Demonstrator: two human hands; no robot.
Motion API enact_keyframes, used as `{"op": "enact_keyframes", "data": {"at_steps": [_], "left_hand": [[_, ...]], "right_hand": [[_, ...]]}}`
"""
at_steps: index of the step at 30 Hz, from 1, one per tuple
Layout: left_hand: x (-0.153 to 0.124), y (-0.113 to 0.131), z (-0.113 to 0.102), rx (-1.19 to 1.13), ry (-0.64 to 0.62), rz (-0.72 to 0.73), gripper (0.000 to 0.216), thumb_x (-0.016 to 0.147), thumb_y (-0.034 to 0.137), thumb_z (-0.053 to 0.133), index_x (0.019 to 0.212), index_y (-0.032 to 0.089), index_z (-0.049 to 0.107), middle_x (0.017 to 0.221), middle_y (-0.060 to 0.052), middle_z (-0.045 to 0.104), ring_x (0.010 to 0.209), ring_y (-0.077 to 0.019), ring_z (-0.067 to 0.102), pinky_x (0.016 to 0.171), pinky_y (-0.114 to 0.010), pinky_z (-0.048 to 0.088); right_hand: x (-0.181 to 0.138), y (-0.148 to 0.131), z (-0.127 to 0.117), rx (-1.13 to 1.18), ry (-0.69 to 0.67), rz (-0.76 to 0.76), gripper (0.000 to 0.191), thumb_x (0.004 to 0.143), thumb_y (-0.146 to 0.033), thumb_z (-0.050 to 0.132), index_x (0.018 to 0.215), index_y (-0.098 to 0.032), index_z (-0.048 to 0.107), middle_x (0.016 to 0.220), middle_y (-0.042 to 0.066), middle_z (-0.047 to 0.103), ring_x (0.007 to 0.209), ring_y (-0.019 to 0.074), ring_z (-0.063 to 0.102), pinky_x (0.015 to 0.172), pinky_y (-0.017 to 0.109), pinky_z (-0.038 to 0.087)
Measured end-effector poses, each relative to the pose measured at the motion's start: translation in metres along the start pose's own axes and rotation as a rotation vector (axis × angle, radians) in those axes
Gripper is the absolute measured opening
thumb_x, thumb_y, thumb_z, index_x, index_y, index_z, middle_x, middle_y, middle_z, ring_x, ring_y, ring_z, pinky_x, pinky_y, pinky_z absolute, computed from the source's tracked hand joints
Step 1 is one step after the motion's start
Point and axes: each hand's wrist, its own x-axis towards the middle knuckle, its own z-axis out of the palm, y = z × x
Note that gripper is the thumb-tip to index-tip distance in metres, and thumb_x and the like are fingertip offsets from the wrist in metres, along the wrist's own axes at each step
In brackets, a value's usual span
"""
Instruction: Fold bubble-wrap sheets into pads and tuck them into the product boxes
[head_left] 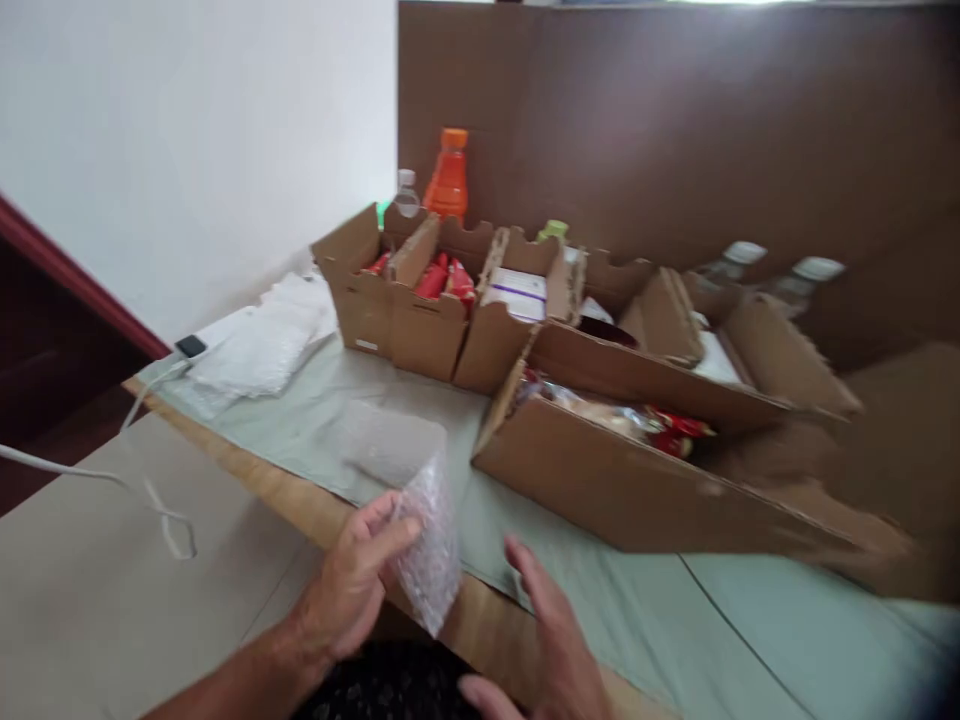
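While the left hand [363, 570] pinches bubble wrap [433, 540], the right hand [556, 640] gapes.

The bubble-wrap pouch [431, 560] is clear with a whitish sheen and a dimpled pattern, and the stack of bubble wrap [259, 345] is a milkier white. The tablecloth [300, 440] is pale green, the table edge [251, 475] tan. The cardboard bins [427, 335] are plain brown; red packets [433, 278] and a white box [517, 290] with a purple stripe show inside. The bottle [450, 185] is vivid orange, cap included. Dark clothing [382, 690] carries small pale flecks.
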Motion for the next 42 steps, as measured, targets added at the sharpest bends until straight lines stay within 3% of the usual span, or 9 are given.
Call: {"op": "enact_keyframes", "data": {"at_steps": [2, 6, 12, 18, 22, 26, 32, 38, 42], "left_hand": [[-0.015, -0.028, 0.015, -0.018, -0.169, -0.048, 0.046, 0.088, 0.051, 0.077, 0.122, 0.02, 0.073, 0.119, -0.012, 0.077, 0.112, -0.0307, 0.072, 0.098, -0.044, 0.057], [-0.029, -0.042, 0.013, 0.369, -0.513, 0.137, 0.067, 0.097, 0.058, 0.062, 0.158, 0.033, 0.047, 0.168, -0.009, 0.042, 0.155, -0.0364, 0.039, 0.125, -0.058, 0.035], [-0.005, -0.028, -0.003, 1.26, -0.2, 0.82, 0.037, 0.099, 0.022, 0.06, 0.135, 0.027, 0.064, 0.16, -0.013, 0.05, 0.153, -0.0349, 0.041, 0.121, -0.061, 0.04], [0.022, -0.032, -0.018, 1.65, -0.114, 0.904, 0.039, 0.099, 0.033, 0.054, 0.13, 0.013, 0.064, 0.147, -0.024, 0.057, 0.144, -0.045, 0.046, 0.109, -0.067, 0.049], [0.025, -0.043, -0.017, 1.717, -0.074, 0.888, 0.027, 0.099, 0.034, 0.052, 0.111, 0.016, 0.069, 0.146, -0.025, 0.058, 0.145, -0.0467, 0.045, 0.107, -0.069, 0.049], [0.014, -0.038, -0.008, 1.644, -0.109, 0.921, 0.014, 0.096, 0.021, 0.052, 0.089, 0.021, 0.063, 0.144, -0.02, 0.062, 0.143, -0.0416, 0.051, 0.106, -0.062, 0.051], [0.024, 0.001, -0.003, 1.538, -0.111, 0.735, 0.026, 0.093, 0.029, 0.059, 0.118, 0.024, 0.062, 0.097, -0.004, 0.077, 0.08, -0.0233, 0.075, 0.072, -0.034, 0.06], [0.036, -0.004, -0.006, 1.686, 0.057, 0.91, 0.054, 0.096, 0.03, 0.057, 0.147, 0.012, 0.05, 0.119, -0.019, 0.069, 0.109, -0.0364, 0.066, 0.094, -0.056, 0.057], [-0.004, -0.032, 0.006, 1.511, -0.242, 0.954, 0.043, 0.098, 0.016, 0.058, 0.14, 0.021, 0.055, 0.128, -0.014, 0.066, 0.122, -0.0296, 0.06, 0.104, -0.049, 0.055]], "right_hand": [[0.008, -0.011, 0.008, 0.028, 0.044, 0.043, 0.085, 0.097, -0.04, 0.067, 0.167, -0.02, 0.023, 0.151, 0.019, 0.059, 0.132, 0.0354, 0.065, 0.103, 0.049, 0.06], [0.0, 0.005, -0.011, 0.164, 0.296, 0.414, 0.045, 0.104, -0.032, 0.054, 0.147, -0.02, 0.049, 0.102, 0.008, 0.08, 0.084, 0.0202, 0.08, 0.078, 0.03, 0.066], [-0.053, 0.028, -0.077, -0.034, 0.3, 0.779, 0.06, 0.091, -0.054, 0.064, 0.138, -0.016, 0.058, 0.093, 0.008, 0.079, 0.07, 0.0195, 0.073, 0.061, 0.029, 0.059], [-0.058, 0.047, -0.091, -0.399, 0.293, 0.641, 0.045, 0.099, -0.054, 0.052, 0.12, -0.018, 0.069, 0.104, 0.011, 0.078, 0.084, 0.0239, 0.07, 0.066, 0.034, 0.056], [-0.031, 0.07, -0.063, -0.584, 0.205, 0.464, 0.041, 0.103, -0.049, 0.047, 0.109, -0.016, 0.072, 0.124, 0.018, 0.073, 0.107, 0.0343, 0.067, 0.088, 0.051, 0.053], [-0.03, 0.053, -0.056, -0.441, 0.255, 0.433, 0.03, 0.103, -0.04, 0.05, 0.088, -0.021, 0.067, 0.114, 0.013, 0.076, 0.1, 0.0288, 0.07, 0.083, 0.043, 0.054], [-0.058, 0.002, -0.057, -0.085, 0.321, 0.674, 0.024, 0.099, -0.041, 0.063, 0.111, -0.021, 0.064, 0.081, 0.001, 0.073, 0.065, 0.0159, 0.069, 0.063, 0.025, 0.056], [-0.063, 0.006, -0.033, -0.166, 0.264, 0.757, 0.06, 0.098, -0.045, 0.061, 0.148, -0.012, 0.052, 0.08, 0.001, 0.073, 0.06, 0.0161, 0.066, 0.063, 0.028, 0.057], [-0.06, -0.001, -0.036, -0.138, 0.226, 0.753, 0.067, 0.099, -0.047, 0.06, 0.156, -0.013, 0.047, 0.071, -0.003, 0.066, 0.055, 0.0146, 0.061, 0.061, 0.026, 0.056]]}}
